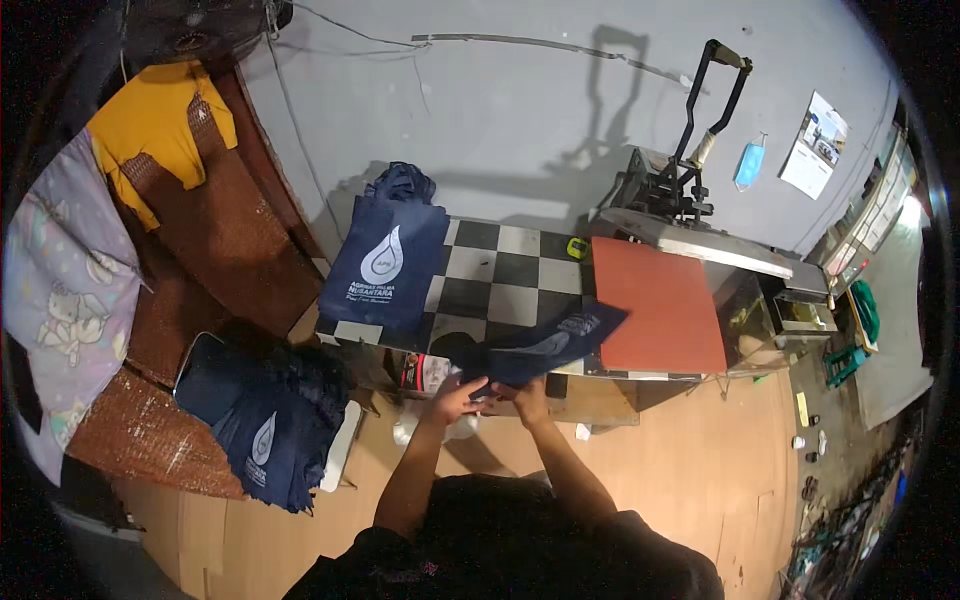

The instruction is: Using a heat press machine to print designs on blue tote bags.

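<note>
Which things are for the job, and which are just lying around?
Likely for the job:
navy bag in left hand and right hand
stacked bags on checkered table
press with orange-red pad

Probably just around:
yellow garment
blue mask
wall calendar

From where I stand, the tilted dark blue bag [545, 345] looks like thin, matt cloth with a pale, smooth print, and the bag pile [385, 305] appears to be the same dull fabric. The checkered bench [518, 241] has a smooth top with a faint sheen. That orange-red pad [658, 305] is flat and matt, perhaps rubber. The press [700, 247] shows bare, dull metal; the brown panel [205, 240] looks rough and scuffed, the floor [700, 430] smooth, wood-like.
</note>
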A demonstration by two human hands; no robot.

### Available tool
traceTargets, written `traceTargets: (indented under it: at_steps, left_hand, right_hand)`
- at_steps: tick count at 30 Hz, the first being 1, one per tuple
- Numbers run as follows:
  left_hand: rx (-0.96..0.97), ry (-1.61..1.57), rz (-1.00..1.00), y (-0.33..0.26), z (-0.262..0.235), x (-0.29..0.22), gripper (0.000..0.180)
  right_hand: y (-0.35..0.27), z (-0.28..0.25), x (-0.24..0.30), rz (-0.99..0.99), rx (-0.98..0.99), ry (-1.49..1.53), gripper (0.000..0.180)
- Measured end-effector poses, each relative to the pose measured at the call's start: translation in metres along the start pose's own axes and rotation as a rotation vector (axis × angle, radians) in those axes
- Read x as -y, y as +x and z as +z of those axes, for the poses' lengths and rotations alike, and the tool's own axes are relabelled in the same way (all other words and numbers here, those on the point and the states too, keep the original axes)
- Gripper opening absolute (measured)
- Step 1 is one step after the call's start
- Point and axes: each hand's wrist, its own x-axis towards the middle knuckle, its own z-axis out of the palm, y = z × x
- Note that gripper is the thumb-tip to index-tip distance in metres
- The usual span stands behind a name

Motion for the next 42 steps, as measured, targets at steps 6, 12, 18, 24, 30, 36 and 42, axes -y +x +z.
traceTargets:
  at_steps: [6, 12, 18, 24, 30, 36, 42]
  left_hand:
    - [-0.378, -0.061, 0.659, 0.026, -0.007, -0.020, 0.045]
    - [-0.529, 0.220, 0.952, 0.029, 0.011, -0.075, 0.045]
    - [-0.791, 0.381, 0.928, -0.007, 0.003, -0.112, 0.044]
    - [-0.855, 0.470, 1.052, -0.042, 0.010, -0.153, 0.042]
    - [-0.857, 0.618, 0.900, -0.084, 0.004, -0.196, 0.052]
    - [-0.450, 1.198, 0.943, -0.104, 0.001, -0.264, 0.055]
    - [-0.137, 1.101, 0.666, -0.109, -0.025, -0.315, 0.065]
  right_hand:
    - [-0.008, -0.001, -0.005, 0.228, 0.049, -0.085, 0.034]
    - [0.019, -0.054, 0.015, 0.460, 0.169, 0.522, 0.046]
    - [0.085, -0.055, 0.053, 0.322, 0.052, 0.690, 0.056]
    - [0.131, -0.080, 0.098, 0.185, 0.012, 0.772, 0.058]
    - [0.152, -0.112, 0.067, 0.141, -0.559, 0.084, 0.055]
    - [0.164, -0.057, 0.016, -0.042, -0.211, -0.222, 0.068]
    - [0.242, 0.028, 0.022, -0.110, 0.245, -0.556, 0.086]
